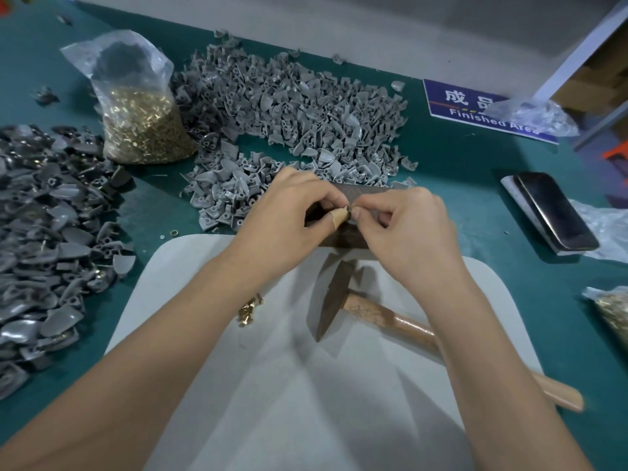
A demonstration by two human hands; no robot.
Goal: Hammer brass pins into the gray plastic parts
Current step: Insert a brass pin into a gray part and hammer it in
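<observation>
My left hand [289,215], with a bandage on the thumb, pinches a small gray plastic part [347,211] over a dark metal block [360,195]. My right hand [404,226] meets it fingertip to fingertip, pinching something tiny at the part; I cannot make out whether it is a pin. A hammer [343,300] with a wooden handle lies on the white mat [272,385] below my hands, untouched. A few loose brass pins [248,311] lie on the mat by my left forearm.
A heap of gray parts [292,107] lies behind the block, and a darker heap [44,239] at left. A plastic bag of brass pins [139,120] stands at back left, another bag [611,311] at right. A phone [554,212] and a blue sign [475,110] lie right.
</observation>
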